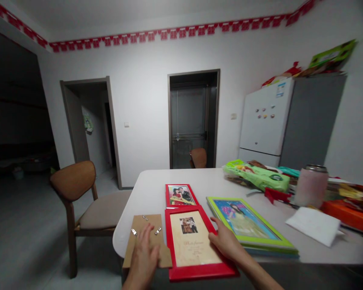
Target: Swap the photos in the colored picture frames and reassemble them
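Observation:
My left hand (145, 254) lies flat, fingers stretched out, on a brown cardboard frame backing (139, 231) with small metal clips, at the table's near left corner. Beside it lies a large red picture frame (196, 241) holding a cream card with a small photo. My right hand (225, 241) rests on that frame's right edge, fingers curled against it. Behind it lies a small red photo frame (180, 195). A green-bordered frame (248, 221) with a picture lies to the right, just past my right hand.
The white table (157, 181) carries a green snack packet (257, 175), a pink cup with a metal lid (311, 186), a white paper (314, 224) and red items at the right. A wooden chair (78, 201) stands at the left, a white fridge (266, 117) behind, two dark doorways beyond.

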Action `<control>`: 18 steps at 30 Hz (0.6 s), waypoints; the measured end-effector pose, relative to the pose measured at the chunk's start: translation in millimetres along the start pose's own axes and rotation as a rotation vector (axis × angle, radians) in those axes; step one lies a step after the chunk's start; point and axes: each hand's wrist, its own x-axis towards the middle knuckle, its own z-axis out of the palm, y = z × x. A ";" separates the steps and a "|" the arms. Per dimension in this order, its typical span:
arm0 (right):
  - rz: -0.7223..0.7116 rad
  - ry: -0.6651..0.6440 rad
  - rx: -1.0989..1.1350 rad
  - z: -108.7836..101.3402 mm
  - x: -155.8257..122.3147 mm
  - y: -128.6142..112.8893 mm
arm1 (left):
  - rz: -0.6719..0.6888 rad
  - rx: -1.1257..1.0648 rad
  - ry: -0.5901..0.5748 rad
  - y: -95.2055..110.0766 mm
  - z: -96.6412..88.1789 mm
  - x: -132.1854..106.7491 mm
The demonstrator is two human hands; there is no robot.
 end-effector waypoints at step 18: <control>-0.075 -0.020 -0.012 -8.1 3.2 -1.1 | 0.135 -0.136 0.122 73.3 3.0 12.4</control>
